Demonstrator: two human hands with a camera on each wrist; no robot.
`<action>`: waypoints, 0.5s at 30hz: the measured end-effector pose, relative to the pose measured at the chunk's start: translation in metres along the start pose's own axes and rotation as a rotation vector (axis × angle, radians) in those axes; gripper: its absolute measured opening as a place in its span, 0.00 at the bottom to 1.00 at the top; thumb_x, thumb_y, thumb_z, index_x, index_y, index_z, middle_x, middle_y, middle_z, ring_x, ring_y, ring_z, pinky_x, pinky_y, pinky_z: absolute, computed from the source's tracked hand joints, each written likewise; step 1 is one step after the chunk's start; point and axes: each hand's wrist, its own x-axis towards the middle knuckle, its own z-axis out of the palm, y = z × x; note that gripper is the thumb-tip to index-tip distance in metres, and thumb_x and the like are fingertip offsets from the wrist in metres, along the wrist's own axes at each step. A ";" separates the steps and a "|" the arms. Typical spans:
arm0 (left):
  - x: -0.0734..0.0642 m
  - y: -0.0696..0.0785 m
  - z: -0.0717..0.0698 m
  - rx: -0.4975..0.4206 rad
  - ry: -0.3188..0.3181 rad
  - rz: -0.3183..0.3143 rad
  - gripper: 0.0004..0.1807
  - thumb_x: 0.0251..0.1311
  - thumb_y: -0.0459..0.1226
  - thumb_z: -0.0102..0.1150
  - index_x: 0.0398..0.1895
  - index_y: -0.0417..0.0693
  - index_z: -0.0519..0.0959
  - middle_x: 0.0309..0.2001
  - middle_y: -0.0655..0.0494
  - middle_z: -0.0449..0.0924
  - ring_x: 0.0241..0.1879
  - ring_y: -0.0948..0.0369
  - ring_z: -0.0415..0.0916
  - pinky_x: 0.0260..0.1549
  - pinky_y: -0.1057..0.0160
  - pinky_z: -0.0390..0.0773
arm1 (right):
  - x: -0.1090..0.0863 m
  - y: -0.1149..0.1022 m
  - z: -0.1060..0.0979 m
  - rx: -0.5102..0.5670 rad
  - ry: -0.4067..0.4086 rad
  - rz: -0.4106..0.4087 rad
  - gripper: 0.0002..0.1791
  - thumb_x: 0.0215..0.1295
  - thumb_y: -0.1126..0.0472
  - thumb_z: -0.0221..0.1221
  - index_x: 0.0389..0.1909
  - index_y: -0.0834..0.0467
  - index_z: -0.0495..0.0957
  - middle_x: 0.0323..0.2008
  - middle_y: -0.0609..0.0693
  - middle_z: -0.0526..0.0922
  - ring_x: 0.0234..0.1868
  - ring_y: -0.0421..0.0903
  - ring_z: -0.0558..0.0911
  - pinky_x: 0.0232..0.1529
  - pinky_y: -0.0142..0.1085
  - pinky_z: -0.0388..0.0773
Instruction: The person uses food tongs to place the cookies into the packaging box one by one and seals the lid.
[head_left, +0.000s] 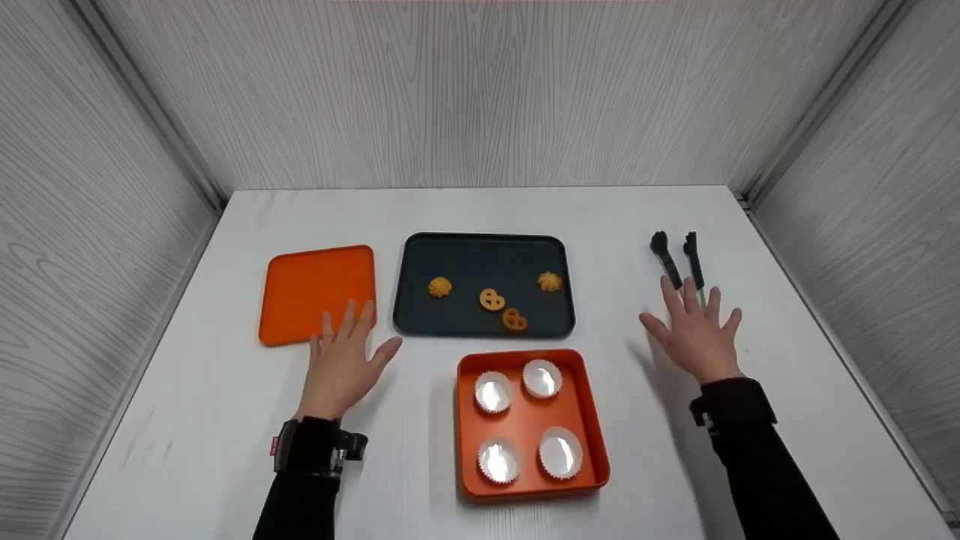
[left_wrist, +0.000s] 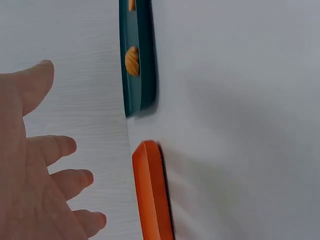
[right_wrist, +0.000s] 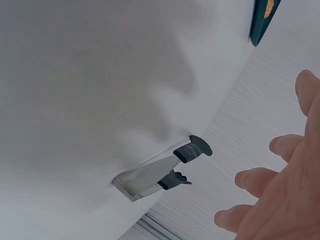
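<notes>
My left hand (head_left: 341,371) is spread with straight fingers, its fingertips overlapping the near edge of a flat orange tray (head_left: 319,289) in the head view. Nothing is in it. My right hand (head_left: 696,334) is likewise spread and holds nothing. It hovers over a pair of tongs (right_wrist: 155,172) with black tips, whose metal body the hand partly hides in the head view. Between the hands, a dark tray (head_left: 465,259) carries two swirled cookies (head_left: 439,287) and two pretzels (head_left: 492,300). Nearer me stands a deeper orange box (head_left: 529,487) with several white paper cups (head_left: 560,453).
Grey wood-grain panels enclose the white table (head_left: 630,210) at the back (head_left: 480,97), left (head_left: 82,262) and right (head_left: 877,225). The box's raised rim stands between the two forearms, close in front of the dark tray.
</notes>
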 end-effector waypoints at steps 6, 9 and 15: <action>-0.015 0.013 0.014 -0.216 -0.088 0.006 0.48 0.72 0.65 0.47 0.84 0.52 0.46 0.83 0.45 0.44 0.81 0.41 0.38 0.76 0.35 0.45 | 0.008 0.003 -0.010 0.017 0.010 0.009 0.49 0.75 0.29 0.43 0.83 0.55 0.42 0.79 0.71 0.44 0.76 0.80 0.38 0.66 0.81 0.34; -0.024 0.021 0.022 -0.310 -0.115 0.006 0.49 0.70 0.67 0.48 0.84 0.54 0.47 0.82 0.49 0.49 0.81 0.46 0.46 0.76 0.39 0.50 | 0.013 0.007 -0.013 0.046 0.014 0.014 0.50 0.75 0.30 0.44 0.84 0.54 0.38 0.79 0.71 0.43 0.75 0.80 0.39 0.67 0.80 0.36; -0.043 0.041 0.043 -0.541 -0.128 -0.027 0.47 0.68 0.67 0.50 0.83 0.56 0.54 0.78 0.51 0.60 0.76 0.48 0.60 0.72 0.44 0.65 | 0.022 0.017 -0.018 0.108 0.037 0.016 0.52 0.76 0.33 0.48 0.83 0.57 0.32 0.78 0.74 0.42 0.73 0.83 0.45 0.66 0.79 0.45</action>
